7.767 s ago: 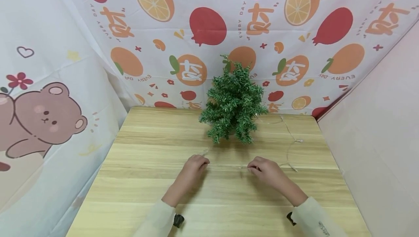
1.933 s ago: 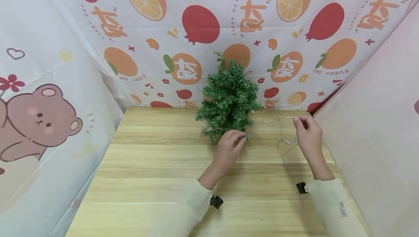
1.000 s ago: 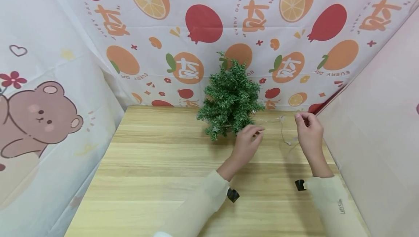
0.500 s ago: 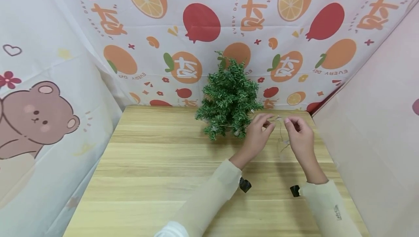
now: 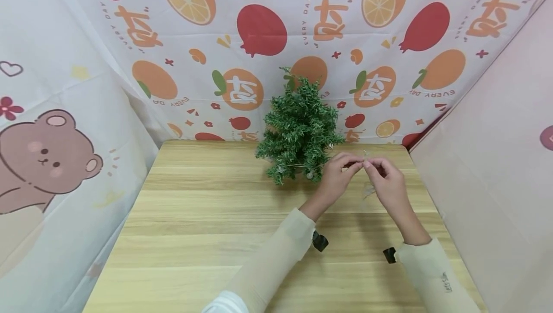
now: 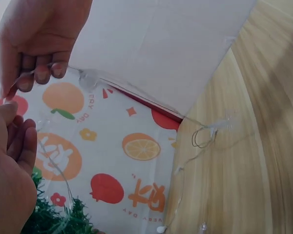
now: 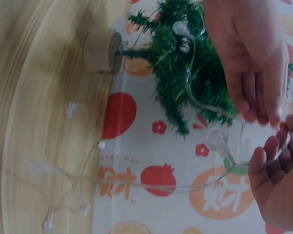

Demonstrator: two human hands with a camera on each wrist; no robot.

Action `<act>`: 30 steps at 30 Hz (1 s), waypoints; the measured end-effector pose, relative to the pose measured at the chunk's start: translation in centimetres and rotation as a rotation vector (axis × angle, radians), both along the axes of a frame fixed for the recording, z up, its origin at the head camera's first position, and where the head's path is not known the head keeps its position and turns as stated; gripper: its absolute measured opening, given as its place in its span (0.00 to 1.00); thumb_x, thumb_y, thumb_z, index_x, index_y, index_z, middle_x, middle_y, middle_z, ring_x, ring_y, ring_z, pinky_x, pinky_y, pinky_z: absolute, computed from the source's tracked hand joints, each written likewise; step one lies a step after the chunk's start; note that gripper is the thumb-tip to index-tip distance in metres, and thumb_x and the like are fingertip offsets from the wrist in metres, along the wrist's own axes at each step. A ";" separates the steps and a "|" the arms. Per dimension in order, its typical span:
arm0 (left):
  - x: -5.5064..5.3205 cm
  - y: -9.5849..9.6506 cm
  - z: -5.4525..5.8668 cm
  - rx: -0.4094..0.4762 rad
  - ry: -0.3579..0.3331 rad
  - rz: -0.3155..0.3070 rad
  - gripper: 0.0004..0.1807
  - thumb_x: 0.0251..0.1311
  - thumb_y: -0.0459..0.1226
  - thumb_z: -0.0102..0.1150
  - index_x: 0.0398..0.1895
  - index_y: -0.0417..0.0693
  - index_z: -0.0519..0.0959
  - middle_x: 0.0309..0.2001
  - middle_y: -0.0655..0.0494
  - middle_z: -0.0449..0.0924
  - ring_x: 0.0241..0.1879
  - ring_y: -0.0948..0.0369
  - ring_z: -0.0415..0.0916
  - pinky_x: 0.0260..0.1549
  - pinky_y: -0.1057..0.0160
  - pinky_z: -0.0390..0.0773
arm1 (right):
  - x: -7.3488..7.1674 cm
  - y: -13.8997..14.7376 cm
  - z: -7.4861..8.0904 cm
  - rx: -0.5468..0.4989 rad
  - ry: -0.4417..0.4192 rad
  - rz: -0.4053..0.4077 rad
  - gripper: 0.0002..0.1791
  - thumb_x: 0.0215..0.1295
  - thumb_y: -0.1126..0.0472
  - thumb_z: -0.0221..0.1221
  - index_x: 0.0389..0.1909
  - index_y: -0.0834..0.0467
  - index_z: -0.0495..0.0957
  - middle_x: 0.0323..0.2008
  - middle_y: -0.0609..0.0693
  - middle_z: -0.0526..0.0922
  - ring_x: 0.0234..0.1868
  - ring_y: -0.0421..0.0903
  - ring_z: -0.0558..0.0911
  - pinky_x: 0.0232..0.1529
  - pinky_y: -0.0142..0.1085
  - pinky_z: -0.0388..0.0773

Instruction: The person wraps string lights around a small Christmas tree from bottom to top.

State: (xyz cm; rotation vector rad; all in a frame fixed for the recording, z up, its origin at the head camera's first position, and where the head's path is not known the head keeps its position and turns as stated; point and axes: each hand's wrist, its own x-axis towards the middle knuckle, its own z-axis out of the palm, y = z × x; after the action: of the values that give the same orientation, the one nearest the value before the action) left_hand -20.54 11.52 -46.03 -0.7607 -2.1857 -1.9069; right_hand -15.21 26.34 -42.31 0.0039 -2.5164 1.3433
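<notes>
A small green artificial Christmas tree (image 5: 302, 126) stands at the back of the table, and a thin wire crosses its lower branches. To the right of it, my left hand (image 5: 336, 177) and right hand (image 5: 389, 184) meet at the fingertips. Both pinch the clear wire of a string of fairy lights. In the right wrist view the wire runs from the tree to my left fingers, then over my right fingers, with a clear bulb (image 7: 216, 139) hanging beside them. Another clear bulb (image 6: 89, 79) shows near my right hand in the left wrist view.
The tree has a round wooden base (image 7: 98, 53). Loose wire with small bulbs (image 6: 161, 229) trails over the wood-grain table (image 5: 194, 236). A fruit-print cloth (image 5: 263, 30) hangs close behind the tree; a pale wall (image 5: 497, 169) borders the table's right side.
The wire, earlier held stretched above the table before the tree, now crosses its lower branches. My left hand has moved right along it; my right hand has come left, and their fingertips meet.
</notes>
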 end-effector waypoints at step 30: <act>0.9 0.6 1.5 0.123 -0.165 0.082 0.10 0.69 0.46 0.62 0.44 0.54 0.88 0.39 0.64 0.82 0.37 0.72 0.77 0.35 0.71 0.81 | 1.2 6.7 -1.9 0.145 -0.145 0.134 0.17 0.75 0.47 0.56 0.44 0.57 0.83 0.26 0.49 0.78 0.26 0.46 0.77 0.25 0.34 0.76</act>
State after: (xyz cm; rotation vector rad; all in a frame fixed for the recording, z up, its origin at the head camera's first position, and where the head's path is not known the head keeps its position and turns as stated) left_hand -19.65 12.16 -44.57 -0.5016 -2.1282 -2.1072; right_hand -14.06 33.06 -44.21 0.1104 -2.7754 1.2466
